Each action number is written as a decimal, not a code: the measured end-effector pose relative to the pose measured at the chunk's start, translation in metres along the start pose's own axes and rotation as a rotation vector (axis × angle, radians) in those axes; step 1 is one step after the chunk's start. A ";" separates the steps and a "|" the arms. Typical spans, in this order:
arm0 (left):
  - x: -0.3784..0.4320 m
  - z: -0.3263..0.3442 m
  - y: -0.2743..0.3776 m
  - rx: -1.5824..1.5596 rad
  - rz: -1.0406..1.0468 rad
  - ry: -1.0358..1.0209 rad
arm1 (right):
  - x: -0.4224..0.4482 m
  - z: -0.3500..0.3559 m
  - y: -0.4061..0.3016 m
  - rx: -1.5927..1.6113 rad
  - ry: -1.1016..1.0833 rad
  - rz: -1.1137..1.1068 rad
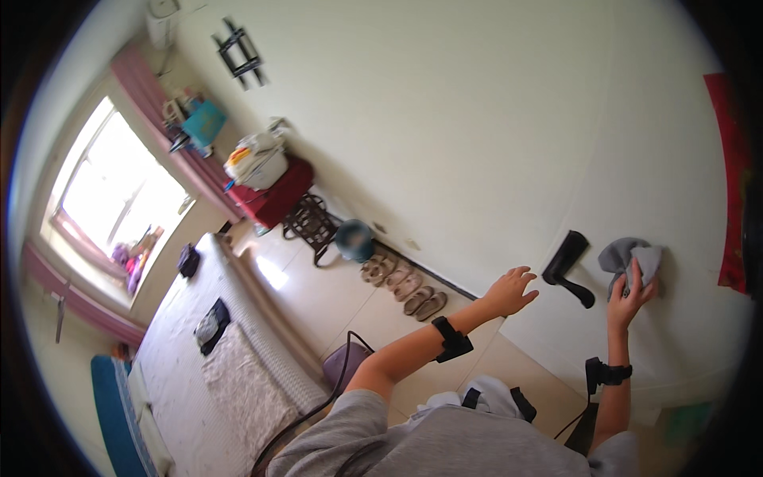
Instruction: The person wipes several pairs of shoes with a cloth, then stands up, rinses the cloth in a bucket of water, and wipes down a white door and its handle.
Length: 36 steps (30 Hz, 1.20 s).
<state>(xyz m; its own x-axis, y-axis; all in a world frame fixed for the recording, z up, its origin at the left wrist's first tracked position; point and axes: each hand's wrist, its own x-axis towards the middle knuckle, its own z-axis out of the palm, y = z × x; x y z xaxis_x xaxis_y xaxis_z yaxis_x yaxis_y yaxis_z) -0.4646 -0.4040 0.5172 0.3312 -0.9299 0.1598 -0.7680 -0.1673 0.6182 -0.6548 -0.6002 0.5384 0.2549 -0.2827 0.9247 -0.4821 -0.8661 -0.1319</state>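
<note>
My right hand point(632, 298) grips a bunched grey cloth point(632, 256) in front of the pale wall; whether the cloth touches the wall, I cannot tell. Just left of it is a black object point(566, 262) shaped like a hair dryer, its thinner end pointing down to the right. It shows against the wall, and what supports it is not visible. My left hand point(509, 292) is empty, fingers spread, close to the left side of this black object and apart from it. Both forearms wear black strapped devices.
Several shoes point(405, 286) line the wall's base beside a blue-green basin point(354, 239). A dark rack point(310, 223) and red-covered table point(271, 197) with a full white basket point(265, 170) stand beyond. The bed point(238, 358) lies left, with a purple stool point(346, 364) nearby.
</note>
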 end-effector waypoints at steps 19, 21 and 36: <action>-0.087 -0.013 -0.006 -0.270 -0.220 0.242 | 0.031 -0.034 -0.026 0.322 -0.415 -0.260; -0.054 -0.018 0.000 -0.221 -0.187 0.260 | 0.100 -0.058 -0.028 0.335 -0.208 -0.341; 0.098 0.008 0.040 -0.786 -0.138 0.741 | 0.139 -0.003 -0.021 -0.042 -0.297 -0.977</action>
<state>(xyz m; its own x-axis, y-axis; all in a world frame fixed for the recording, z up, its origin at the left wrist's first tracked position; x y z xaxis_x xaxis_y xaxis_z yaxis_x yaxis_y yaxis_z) -0.4675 -0.5048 0.5517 0.8383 -0.4464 0.3132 -0.2213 0.2464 0.9436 -0.6116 -0.6203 0.6708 0.7474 0.4435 0.4947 0.0202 -0.7594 0.6503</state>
